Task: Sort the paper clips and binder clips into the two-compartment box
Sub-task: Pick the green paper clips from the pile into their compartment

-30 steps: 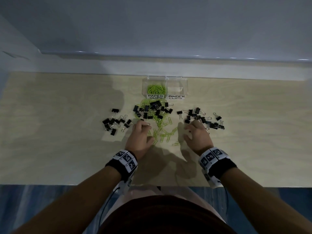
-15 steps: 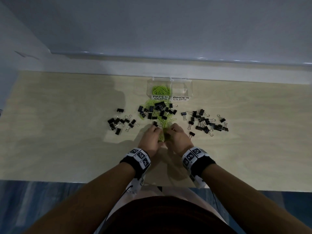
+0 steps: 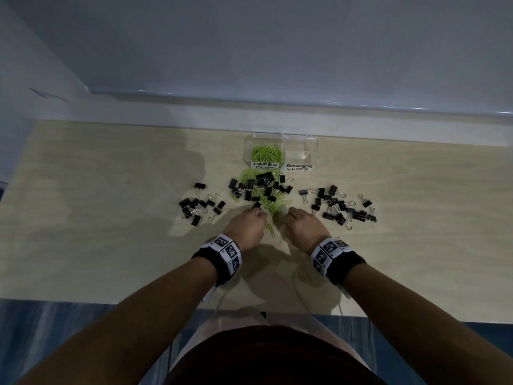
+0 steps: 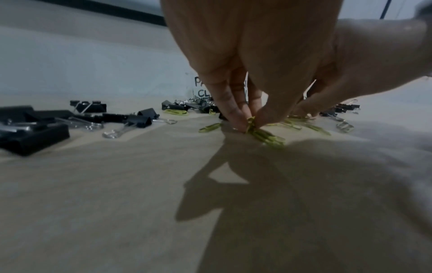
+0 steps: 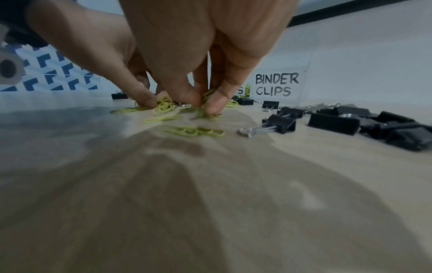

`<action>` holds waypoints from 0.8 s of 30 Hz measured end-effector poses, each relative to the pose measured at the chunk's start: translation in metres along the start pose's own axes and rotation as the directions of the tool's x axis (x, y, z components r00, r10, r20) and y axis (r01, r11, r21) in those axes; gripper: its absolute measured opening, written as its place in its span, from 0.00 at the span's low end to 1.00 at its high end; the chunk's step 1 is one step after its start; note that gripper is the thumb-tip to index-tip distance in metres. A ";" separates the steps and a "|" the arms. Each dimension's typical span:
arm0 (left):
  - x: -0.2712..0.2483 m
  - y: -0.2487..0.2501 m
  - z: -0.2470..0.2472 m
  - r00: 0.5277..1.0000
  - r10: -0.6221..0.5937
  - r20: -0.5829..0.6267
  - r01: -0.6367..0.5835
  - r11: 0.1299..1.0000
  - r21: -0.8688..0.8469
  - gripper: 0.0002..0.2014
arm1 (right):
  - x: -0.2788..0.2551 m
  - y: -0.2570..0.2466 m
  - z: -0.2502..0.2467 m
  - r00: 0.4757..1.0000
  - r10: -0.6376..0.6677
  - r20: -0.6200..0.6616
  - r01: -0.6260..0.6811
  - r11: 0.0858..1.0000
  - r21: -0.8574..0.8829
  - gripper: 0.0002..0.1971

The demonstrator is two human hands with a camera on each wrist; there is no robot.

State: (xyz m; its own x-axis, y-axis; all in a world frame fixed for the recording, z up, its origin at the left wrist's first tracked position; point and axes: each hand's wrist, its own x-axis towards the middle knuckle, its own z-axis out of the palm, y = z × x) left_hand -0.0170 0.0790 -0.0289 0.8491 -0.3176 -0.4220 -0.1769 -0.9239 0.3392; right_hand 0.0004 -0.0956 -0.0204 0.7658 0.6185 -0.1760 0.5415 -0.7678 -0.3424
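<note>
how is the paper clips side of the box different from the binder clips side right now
The paper clips compartment holds a heap of green clips; the binder clips compartment looks empty. The first is the left half, the second the right. Their labels read PAPER CLIPS and BINDER CLIPS. Both are clear-walled halves of one box, with white handwritten labels on the near face.

Lime-green paper clips, black binder clips, pale wood table

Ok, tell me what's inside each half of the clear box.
The half of the box labelled paper clips holds a heap of green paper clips. The half labelled binder clips looks empty, though its white label hides the lowest front strip.
</note>
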 end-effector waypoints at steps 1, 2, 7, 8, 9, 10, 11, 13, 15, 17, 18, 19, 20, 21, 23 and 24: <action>0.001 -0.002 -0.002 1.000 0.018 -0.003 -0.018 1.000 0.005 0.16 | 0.002 0.001 -0.002 1.000 0.006 0.014 -0.006 1.000 0.014 0.08; 0.001 -0.004 -0.004 0.999 0.034 -0.016 -0.034 0.999 -0.005 0.16 | 0.005 0.002 -0.006 0.999 0.035 0.034 -0.036 0.999 0.034 0.05; 0.000 -0.014 -0.013 0.997 -0.010 -0.076 -0.011 0.964 -0.267 0.06 | 0.018 0.017 -0.017 0.952 0.291 0.097 -0.307 0.898 0.316 0.06; 0.001 -0.016 -0.017 0.997 -0.029 -0.073 0.003 0.942 -0.337 0.05 | 0.023 0.018 -0.024 0.938 0.332 0.098 -0.344 0.859 0.380 0.06; 0.003 -0.018 -0.022 0.996 -0.049 -0.072 0.015 0.916 -0.402 0.05 | 0.030 0.020 -0.032 0.929 0.360 0.081 -0.358 0.824 0.440 0.05; 0.007 -0.020 -0.030 0.994 -0.069 -0.080 0.025 0.889 -0.457 0.05 | 0.039 0.021 -0.042 0.923 0.381 0.059 -0.361 0.799 0.482 0.05; 0.012 -0.022 -0.039 0.991 -0.088 -0.097 0.028 0.866 -0.500 0.05 | 0.049 0.023 -0.053 0.919 0.393 0.023 -0.350 0.789 0.505 0.04; 0.024 -0.025 -0.064 0.981 -0.112 -0.158 0.007 0.835 -0.550 0.06 | 0.077 0.026 -0.075 0.914 0.397 -0.081 -0.309 0.813 0.494 0.05; 0.039 -0.025 -0.092 0.961 -0.144 -0.237 -0.013 0.830 -0.558 0.06 | 0.107 0.028 -0.090 0.906 0.393 -0.157 -0.287 0.843 0.454 0.06; 0.057 -0.025 -0.117 0.928 -0.184 -0.325 -0.016 0.850 -0.527 0.05 | 0.133 0.028 -0.097 0.911 0.380 -0.158 -0.294 0.869 0.398 0.07; 0.067 -0.024 -0.127 0.912 -0.199 -0.359 -0.010 0.864 -0.504 0.05 | 0.141 0.027 -0.097 0.922 0.363 -0.131 -0.299 0.887 0.353 0.09; 0.076 -0.024 -0.134 0.901 -0.204 -0.382 -0.004 0.878 -0.478 0.05 | 0.145 0.027 -0.096 0.931 0.351 -0.104 -0.306 0.901 0.309 0.11; 0.084 -0.023 -0.138 0.897 -0.199 -0.395 -0.001 0.892 -0.453 0.06 | 0.146 0.028 -0.095 0.933 0.348 -0.088 -0.313 0.908 0.280 0.13; 0.090 -0.023 -0.140 0.900 -0.185 -0.396 0.000 0.906 -0.424 0.06 | 0.144 0.028 -0.095 0.930 0.356 -0.095 -0.319 0.907 0.277 0.14; 0.101 -0.022 -0.139 0.916 -0.137 -0.378 -0.003 0.938 -0.346 0.06 | 0.128 0.032 -0.092 0.918 0.370 -0.141 -0.315 0.898 0.307 0.15; 0.104 -0.021 -0.137 0.926 -0.112 -0.362 -0.001 0.954 -0.299 0.06 | 0.117 0.034 -0.089 0.918 0.362 -0.164 -0.299 0.901 0.315 0.15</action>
State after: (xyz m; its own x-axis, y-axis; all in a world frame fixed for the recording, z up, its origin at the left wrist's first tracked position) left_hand 0.1434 0.0945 0.0348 0.9857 -0.1133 -0.1245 -0.0213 -0.8177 0.5752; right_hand 0.1399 -0.0640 0.0299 0.9556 0.2624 -0.1338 0.1497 -0.8239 -0.5465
